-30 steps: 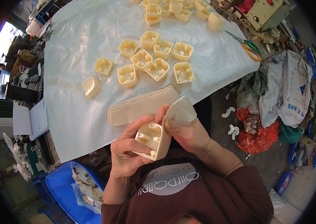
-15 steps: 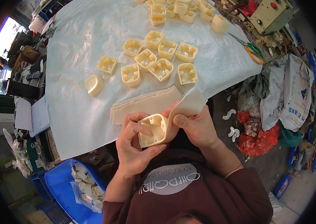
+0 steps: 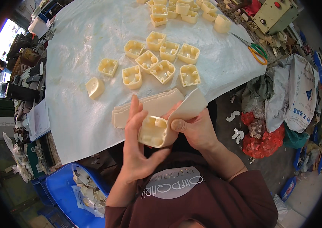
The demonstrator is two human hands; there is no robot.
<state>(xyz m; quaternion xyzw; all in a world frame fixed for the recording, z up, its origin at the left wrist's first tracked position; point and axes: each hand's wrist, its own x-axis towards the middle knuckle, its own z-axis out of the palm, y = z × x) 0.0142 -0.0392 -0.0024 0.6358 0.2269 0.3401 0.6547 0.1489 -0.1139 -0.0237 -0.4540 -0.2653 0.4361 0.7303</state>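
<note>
Firstly, at the far left, an open notebook (image 3: 39, 119) lies beside the table, and a blue bin (image 3: 60, 186) containing pale scraps stands below it. On the white sheet (image 3: 75, 125), a single cream cup (image 3: 95, 88) lies tipped over. Next, the left hand (image 3: 136, 146) has its fingers extended and thumb well apart; whether the fingers touch the workpiece cannot be told. That workpiece, a hollow cream housing (image 3: 153, 132), sits between both hands, cavity facing the wearer, in front of the stacked beige strips (image 3: 155, 102). Beyond these, a cluster of cream cups (image 3: 147, 60) rests on the sheet. The right hand (image 3: 199, 131) is closed, its thumb pressing a beige sheet piece (image 3: 191, 103) at the housing's right wall. Farther right lie scissors (image 3: 259, 54) with green and orange handles, and a red bag (image 3: 263, 142) on the floor.
</note>
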